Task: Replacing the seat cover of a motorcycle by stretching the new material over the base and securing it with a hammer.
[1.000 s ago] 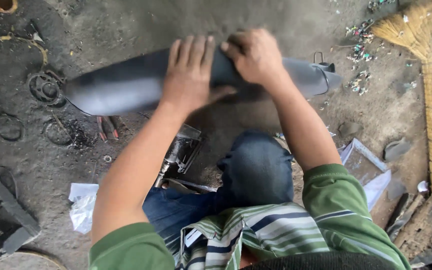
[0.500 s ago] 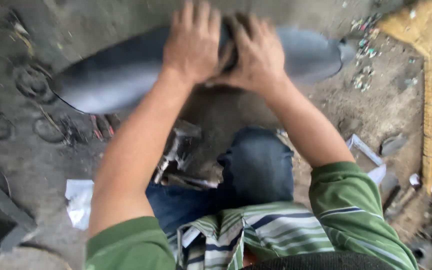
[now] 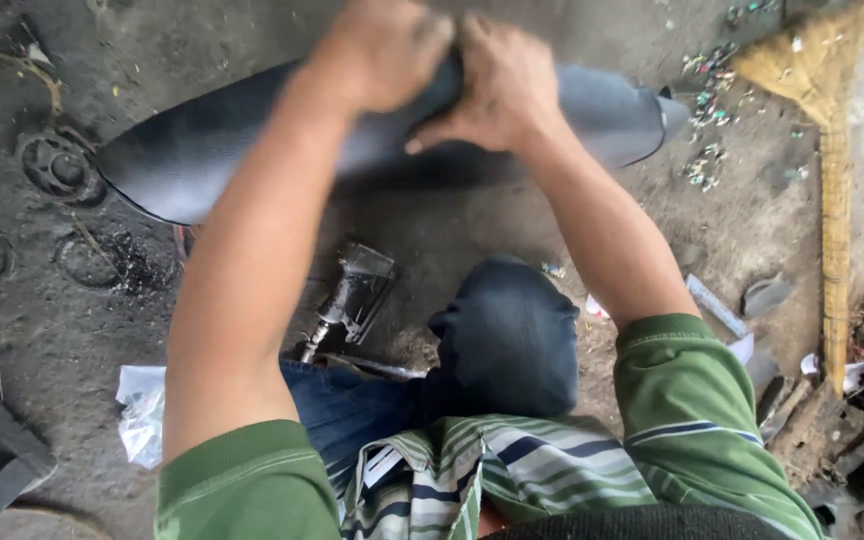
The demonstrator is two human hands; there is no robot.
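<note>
While I look down through the head camera, the only view I have, I see one long dark seat (image 3: 252, 140) lying crosswise on the dirt floor (image 3: 472, 215), ahead of the person's bent knee (image 3: 507, 335). Its cover is smooth and grey-black with a dull sheen; the left end is broad and rounded, the right end narrows to a small point near a scatter of coloured bits (image 3: 707, 120).

Both hands are on the seat's middle, touching each other. My left hand (image 3: 382, 50) is blurred, curled over the top edge; it seems to clutch the cover, though I cannot tell how tightly. My right hand (image 3: 497, 85) presses down with fingers bent around the same fold, gripping the cover.

For room: the seat's near edge casts a shadow on bare floor, and that strip between seat and knee is open apart from one metal tool (image 3: 352, 295) lying just left of the knee. Left of the seat, ring marks and one round part (image 3: 57, 170) sit close to its broad end. One broom (image 3: 832, 180) runs down the right side, well apart from the seat. One crumpled plastic bag (image 3: 142, 415) lies by the left elbow.
</note>
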